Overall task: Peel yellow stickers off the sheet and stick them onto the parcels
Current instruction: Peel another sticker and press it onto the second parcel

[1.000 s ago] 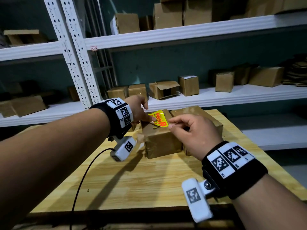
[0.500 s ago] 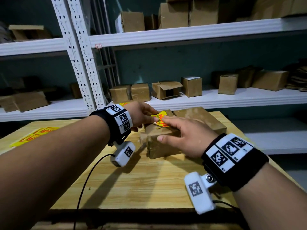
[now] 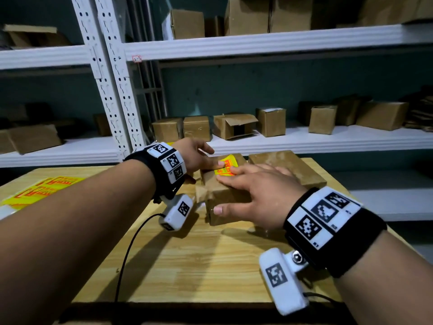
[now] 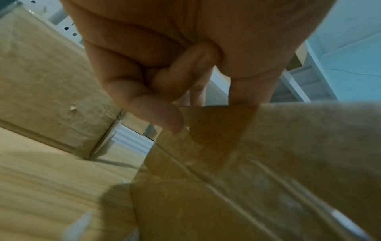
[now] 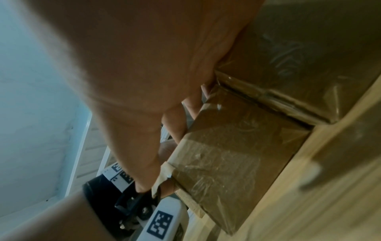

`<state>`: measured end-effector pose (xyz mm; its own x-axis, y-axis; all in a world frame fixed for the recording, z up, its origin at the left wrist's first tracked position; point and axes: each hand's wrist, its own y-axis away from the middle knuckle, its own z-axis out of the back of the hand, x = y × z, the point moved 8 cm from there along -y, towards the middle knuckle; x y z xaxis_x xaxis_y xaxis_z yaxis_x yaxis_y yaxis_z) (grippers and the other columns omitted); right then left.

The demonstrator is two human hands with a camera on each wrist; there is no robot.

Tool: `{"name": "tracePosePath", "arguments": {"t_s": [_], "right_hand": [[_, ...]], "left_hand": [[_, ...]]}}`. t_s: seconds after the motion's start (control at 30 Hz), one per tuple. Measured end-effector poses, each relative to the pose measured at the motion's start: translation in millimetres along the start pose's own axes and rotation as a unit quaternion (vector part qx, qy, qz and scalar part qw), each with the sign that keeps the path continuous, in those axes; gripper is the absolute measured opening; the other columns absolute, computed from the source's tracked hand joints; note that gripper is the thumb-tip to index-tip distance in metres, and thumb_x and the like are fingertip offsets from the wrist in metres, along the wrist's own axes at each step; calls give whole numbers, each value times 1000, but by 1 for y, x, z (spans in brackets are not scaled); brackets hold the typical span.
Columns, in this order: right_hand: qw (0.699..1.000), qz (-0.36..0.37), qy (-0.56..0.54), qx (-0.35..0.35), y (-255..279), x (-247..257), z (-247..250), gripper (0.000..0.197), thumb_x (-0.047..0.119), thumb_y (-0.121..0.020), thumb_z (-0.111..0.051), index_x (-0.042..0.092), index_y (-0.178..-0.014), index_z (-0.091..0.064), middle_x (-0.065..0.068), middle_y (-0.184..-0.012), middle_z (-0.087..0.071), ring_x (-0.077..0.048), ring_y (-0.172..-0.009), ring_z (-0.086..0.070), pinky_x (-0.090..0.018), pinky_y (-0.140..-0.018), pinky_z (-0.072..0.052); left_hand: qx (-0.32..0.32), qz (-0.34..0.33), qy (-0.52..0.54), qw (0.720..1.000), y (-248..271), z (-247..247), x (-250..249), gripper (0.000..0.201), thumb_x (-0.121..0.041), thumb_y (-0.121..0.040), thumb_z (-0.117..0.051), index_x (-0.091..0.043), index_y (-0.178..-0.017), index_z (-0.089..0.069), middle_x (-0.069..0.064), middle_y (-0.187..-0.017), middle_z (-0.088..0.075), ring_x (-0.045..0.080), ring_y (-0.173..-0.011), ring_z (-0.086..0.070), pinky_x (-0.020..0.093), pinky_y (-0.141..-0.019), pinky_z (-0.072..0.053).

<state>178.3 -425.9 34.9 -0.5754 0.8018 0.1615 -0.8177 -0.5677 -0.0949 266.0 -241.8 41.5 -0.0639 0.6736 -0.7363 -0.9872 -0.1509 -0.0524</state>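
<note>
With both hands spread flat, left hand (image 3: 194, 156) and right hand (image 3: 255, 195), I press the yellow sticker (image 3: 226, 168) onto the near parcel (image 3: 220, 198) on the counter (image 3: 187, 266); next I judge another peel from the sticker sheet (image 3: 39, 191), far left.

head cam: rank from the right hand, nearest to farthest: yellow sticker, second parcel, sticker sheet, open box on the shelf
From the right hand:
1. yellow sticker: under its fingertips, on the near parcel.
2. second parcel: just behind the hand, on the right.
3. open box: on the shelf behind the table.
4. sticker sheet: far left table edge.

3 and 4 are less clear-cut.
</note>
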Motion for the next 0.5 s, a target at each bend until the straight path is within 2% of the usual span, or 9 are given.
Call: {"name": "tracePosePath", "arguments": {"t_s": [0.07, 0.13, 0.2, 0.27, 0.3, 0.4, 0.5], "right_hand": [[1000, -1, -3, -4, 0, 0, 1, 83, 92, -77, -41, 61, -152, -27, 24, -168, -23, -15, -155, -18, -53, -123, -10], [1000, -1, -6, -4, 0, 0, 1, 81, 91, -78, -42, 61, -152, -27, 23, -168, -23, -15, -155, -18, -52, -122, -9], [1000, -2, -8, -5, 0, 0, 1, 79, 89, -80, -43, 61, -152, -28, 23, -168, -24, -16, -155, -18, -52, -122, -9], [1000, -3, -9, -10, 0, 0, 2, 77, 89, -80, -44, 61, -151, -29, 22, -167, -26, -16, -154, -20, -52, -121, -10], [1000, -5, -10, -12, 1, 0, 2, 77, 88, -81, -44, 61, -151, -30, 22, -166, -27, -16, -153, -21, -51, -121, -11], [1000, -6, -13, -15, -1, 0, 2, 76, 88, -80, -45, 61, -150, -31, 22, -165, -29, -16, -152, -23, -51, -120, -13], [1000, -9, -18, -13, -2, -1, 2, 75, 88, -80, -45, 62, -150, -31, 23, -165, -30, -15, -152, -24, -51, -120, -13]], "left_hand": [[-22, -1, -36, 999, -5, 2, -4, 40, -52, -68, -89, -27, -96, -76, -2, -90, -76, 18, -83, -72, 42, -65, -66], [-44, -9, -91, 995, -9, 2, -11, 39, -58, -72, -85, -21, -83, -75, -2, -72, -76, 18, -65, -70, 42, -66, -66], [-64, -14, -129, 990, -12, 1, -18, 42, -58, -78, -80, -17, -81, -72, -2, -62, -71, 17, -51, -65, 36, -56, -64], [-64, -17, -138, 988, -15, 0, -21, 41, -54, -81, -79, -14, -79, -69, -2, -54, -66, 14, -37, -59, 27, -41, -53], [-58, -19, -141, 988, -16, -1, -22, 40, -52, -83, -79, -13, -79, -70, -3, -51, -64, 13, -34, -57, 24, -39, -49], [-43, -48, -183, 981, -15, 1, -26, 38, -51, -87, -75, -14, -79, -72, -1, -60, -69, 11, -38, -59, 22, -44, -50], [-40, -60, -215, 974, -12, 3, -26, 40, -53, -92, -67, -16, -79, -71, 6, -77, -76, 15, -52, -65, 28, -59, -57]]}}
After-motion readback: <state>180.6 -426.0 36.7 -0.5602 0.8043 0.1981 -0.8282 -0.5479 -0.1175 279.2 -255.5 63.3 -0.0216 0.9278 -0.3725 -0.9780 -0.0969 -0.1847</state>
